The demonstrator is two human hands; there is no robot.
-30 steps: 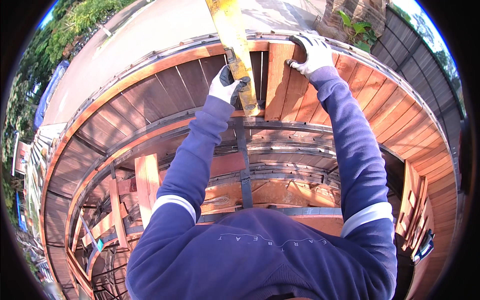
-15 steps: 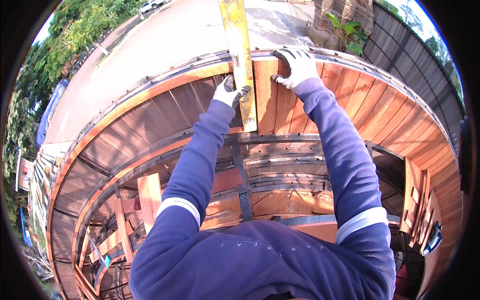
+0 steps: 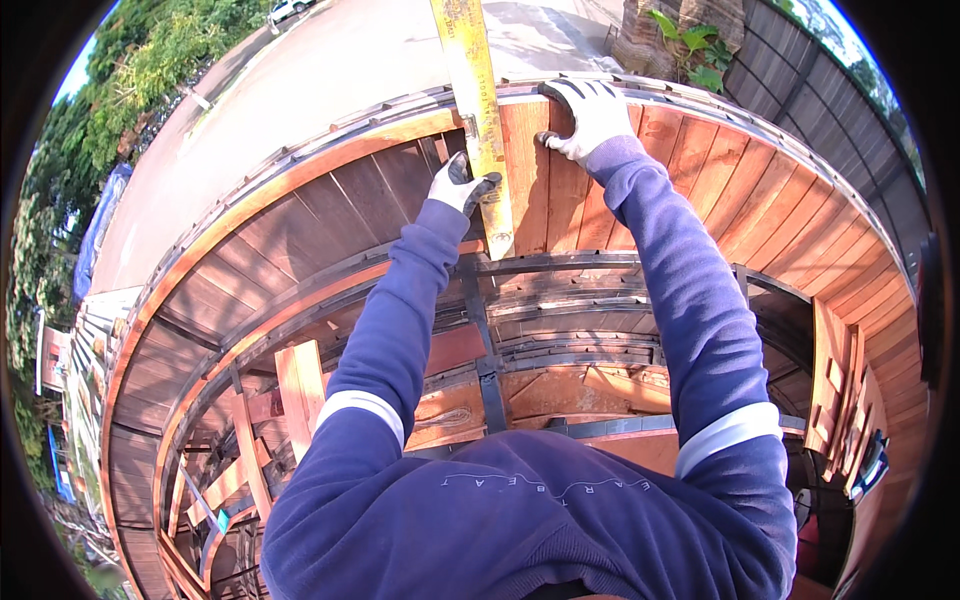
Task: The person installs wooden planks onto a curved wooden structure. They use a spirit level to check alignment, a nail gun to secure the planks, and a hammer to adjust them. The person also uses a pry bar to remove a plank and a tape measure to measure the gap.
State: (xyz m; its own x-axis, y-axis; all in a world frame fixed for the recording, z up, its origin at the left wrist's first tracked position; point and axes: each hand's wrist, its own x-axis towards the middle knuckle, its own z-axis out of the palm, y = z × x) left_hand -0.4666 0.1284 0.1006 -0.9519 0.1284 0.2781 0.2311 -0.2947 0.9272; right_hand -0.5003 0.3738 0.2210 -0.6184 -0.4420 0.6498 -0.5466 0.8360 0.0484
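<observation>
A long yellow straightedge (image 3: 468, 70), worn along its face, stands along a seam in the curved wooden wall and reaches out past its outer rim. My left hand (image 3: 461, 186), in a white glove with dark fingertips, pinches its near part between thumb and fingers. Just right of it, my gloved right hand (image 3: 592, 115) grips the top end of a reddish wooden plank (image 3: 568, 195). Its fingers lie over the rim and its thumb rests on the plank's inner face. A lighter plank (image 3: 524, 190) lies between the straightedge and that hand.
Darker boards (image 3: 330, 210) line the left side under a curved wooden strip (image 3: 255, 180). Below are metal ribs (image 3: 480, 340) and loose timber pieces (image 3: 300, 390). Stacked planks (image 3: 835, 375) lean at right. Outside are pavement (image 3: 330, 70), a tree trunk (image 3: 650, 40) and a dark fence (image 3: 790, 75).
The view has shifted slightly, with the rim a little higher in the picture. Both hands keep their places on the straightedge and the plank.
</observation>
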